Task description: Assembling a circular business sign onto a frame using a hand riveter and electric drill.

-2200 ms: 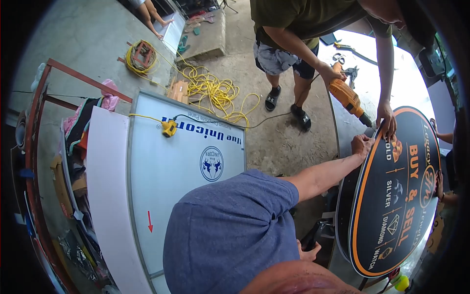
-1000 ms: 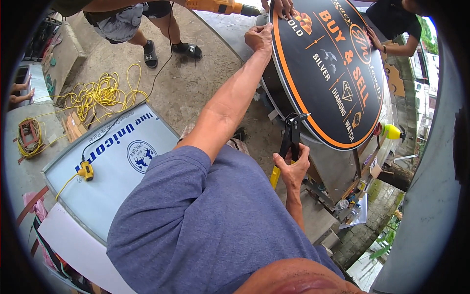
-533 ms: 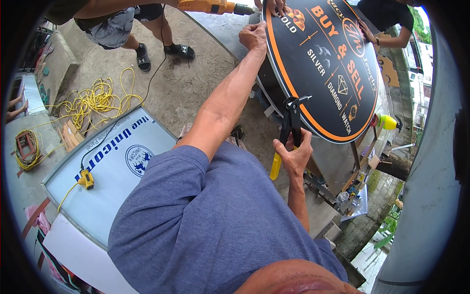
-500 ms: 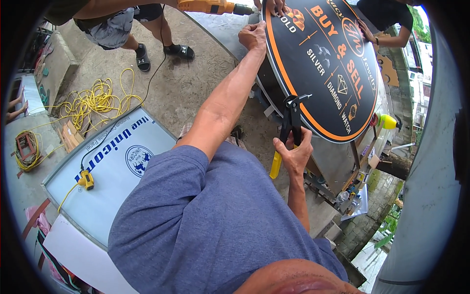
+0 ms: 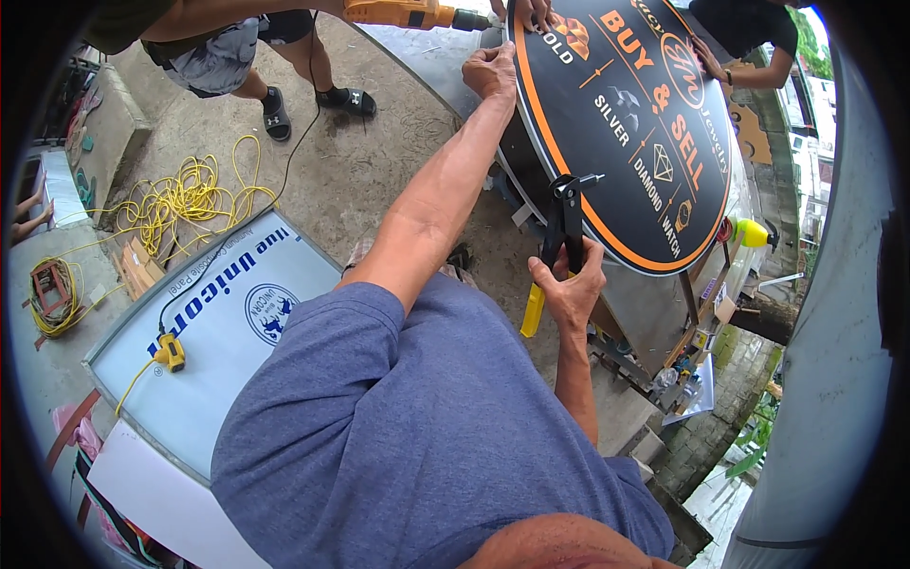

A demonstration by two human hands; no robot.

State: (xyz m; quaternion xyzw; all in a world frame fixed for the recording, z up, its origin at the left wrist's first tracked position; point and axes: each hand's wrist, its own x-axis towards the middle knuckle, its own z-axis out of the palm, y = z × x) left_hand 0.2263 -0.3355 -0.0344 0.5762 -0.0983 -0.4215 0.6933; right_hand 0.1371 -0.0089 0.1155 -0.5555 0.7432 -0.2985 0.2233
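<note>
My right hand [image 5: 574, 289] is wrapped round a hand riveter [image 5: 565, 220] with a black body and yellow grip, its nose beside the lower left rim of a big oval sign [image 5: 607, 152]. A thin metal pin juts from the nose toward the sign. The sign is black with an orange border and pale edge. At its upper left edge my left hand [image 5: 491, 72] is closed, thumb and fingertips pinched against the rim; whatever they hold is too small to make out. Just beyond, a co-worker's yellow drill [image 5: 403, 13] points at the same edge.
Other people's hands rest on the sign's far side, one at the top [image 5: 533, 13] and one at the right [image 5: 707, 59]. Behind me at left lies a pale panel [image 5: 218, 332] with a yellow plug connector [image 5: 170, 352]. Yellow cable [image 5: 185, 204] lies tangled on the concrete floor.
The riveter's nose has shifted slightly up and left. My left hand has stayed at the sign's edge, and the drill has barely moved.
</note>
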